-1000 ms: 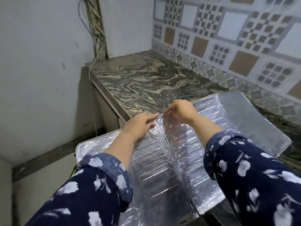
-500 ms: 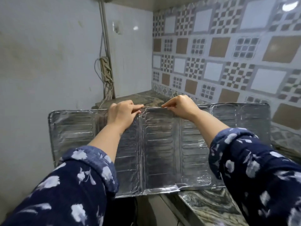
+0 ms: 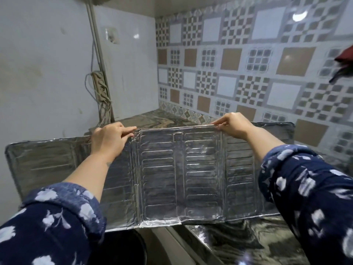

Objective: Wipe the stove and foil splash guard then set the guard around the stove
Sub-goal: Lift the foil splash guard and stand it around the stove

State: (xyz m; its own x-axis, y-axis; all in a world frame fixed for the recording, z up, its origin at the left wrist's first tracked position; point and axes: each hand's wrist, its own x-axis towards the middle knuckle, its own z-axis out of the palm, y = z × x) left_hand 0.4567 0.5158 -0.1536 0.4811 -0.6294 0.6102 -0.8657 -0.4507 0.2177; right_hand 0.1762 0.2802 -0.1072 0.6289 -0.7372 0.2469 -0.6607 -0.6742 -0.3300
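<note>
The foil splash guard (image 3: pixel 177 175) is a ribbed silver sheet with several folding panels, held upright and spread wide in front of me over the counter's front edge. My left hand (image 3: pixel 108 139) pinches its top edge at the left fold. My right hand (image 3: pixel 233 124) pinches the top edge at the right fold. The guard's left panel sticks out past the counter, and its right panel reaches toward the tiled wall. No stove is in view.
A marbled stone counter (image 3: pixel 238 243) runs below and behind the guard into the corner. Patterned tiles (image 3: pixel 248 73) cover the right wall. A pipe with bundled cords (image 3: pixel 101 92) hangs on the left wall. A dark round object (image 3: pixel 122 247) sits below the counter edge.
The guard has gone from lying tilted over the counter to standing upright. My hands have slid apart along its top edge, spreading the panels wider.
</note>
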